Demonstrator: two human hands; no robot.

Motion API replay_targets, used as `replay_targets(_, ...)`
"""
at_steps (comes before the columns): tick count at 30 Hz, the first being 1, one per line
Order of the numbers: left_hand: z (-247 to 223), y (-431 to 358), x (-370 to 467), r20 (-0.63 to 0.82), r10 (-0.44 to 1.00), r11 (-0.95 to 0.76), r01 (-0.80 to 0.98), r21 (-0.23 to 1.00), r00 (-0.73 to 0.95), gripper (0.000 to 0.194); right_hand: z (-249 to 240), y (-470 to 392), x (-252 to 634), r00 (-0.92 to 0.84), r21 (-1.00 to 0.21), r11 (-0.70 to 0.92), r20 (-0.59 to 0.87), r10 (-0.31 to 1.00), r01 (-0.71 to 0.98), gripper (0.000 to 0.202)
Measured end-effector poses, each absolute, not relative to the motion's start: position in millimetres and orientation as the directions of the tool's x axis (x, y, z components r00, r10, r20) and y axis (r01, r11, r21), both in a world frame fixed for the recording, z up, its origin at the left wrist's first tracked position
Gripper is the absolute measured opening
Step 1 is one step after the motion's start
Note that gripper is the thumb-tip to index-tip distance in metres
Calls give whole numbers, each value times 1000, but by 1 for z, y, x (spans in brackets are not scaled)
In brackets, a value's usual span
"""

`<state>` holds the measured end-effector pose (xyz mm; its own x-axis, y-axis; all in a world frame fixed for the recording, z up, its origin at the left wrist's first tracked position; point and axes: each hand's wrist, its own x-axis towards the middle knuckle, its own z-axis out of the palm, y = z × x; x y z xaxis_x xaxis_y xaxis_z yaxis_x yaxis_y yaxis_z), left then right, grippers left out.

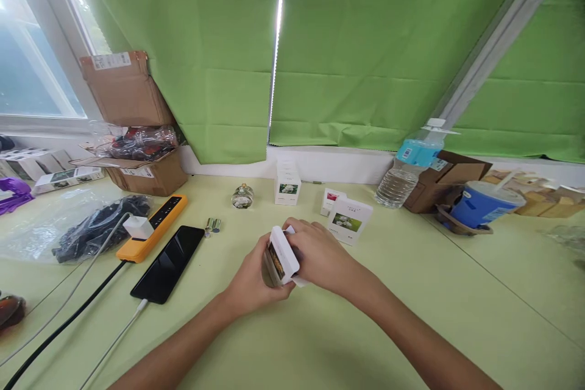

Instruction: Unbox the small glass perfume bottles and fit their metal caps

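Both hands meet over the middle of the table around a small white carton (284, 251) with a dark picture on one side. My left hand (250, 274) grips it from the left, thumb and fingers round its lower part. Across its right side, my right hand (317, 253) is closed, with its fingertips near the top flaps. What is inside the carton is hidden. Just beyond the right hand stand a white card with a flower picture (350, 220) and a small white box with a red picture (329, 200). A round glass perfume bottle (242, 197) stands farther back.
A tall white box (287, 183) stands near the wall. To the left lie a phone (168, 265), an orange power strip (153, 228), small shiny cylinders (212, 225) and an open cardboard box (146, 173). A water bottle (406, 164) and blue cup (484, 202) are at right.
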<state>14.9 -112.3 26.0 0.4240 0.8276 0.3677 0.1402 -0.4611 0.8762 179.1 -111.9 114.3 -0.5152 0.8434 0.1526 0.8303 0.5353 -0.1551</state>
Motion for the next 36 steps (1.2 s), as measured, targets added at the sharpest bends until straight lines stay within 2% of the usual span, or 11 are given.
replay_targets(5,25,-111,16,362,834,-453,143,880,416,76,116,-115,183,-566,-206,586,152,811,784,20)
replay_targets(12,21,-108,15,363,823,-446,102,889,437,76,119,-107,179,-602,-104,616,139,786,781,18)
replay_targets(15,19,-108,16,354,828,-430,85,899,435,74,119,-103,179,-613,-123,627,139,778,769,17)
replay_targets(17,18,-108,17,355,832,-420,66,905,427,73,120,-105,182,-606,-195,627,160,779,754,16)
replay_targets(20,18,-107,17,360,829,-412,32,911,429,74,126,-110,190,-530,-393,586,251,810,709,14)
replay_targets(22,18,-106,17,354,831,-406,32,913,429,74,132,-114,198,-413,-518,540,349,841,663,14)
replay_targets(25,18,-105,15,331,837,-392,57,918,435,71,132,-115,209,-184,-682,460,440,879,569,25)
replay_targets(29,20,-107,9,342,816,-425,82,902,466,72,101,-101,215,-35,-859,348,362,931,375,33)
replay_targets(33,25,-111,3,366,775,-472,86,877,516,74,52,-79,205,2,-904,283,300,954,319,33)
replay_targets(36,27,-112,1,379,761,-476,55,878,527,77,28,-65,191,-78,-938,231,218,973,258,30)
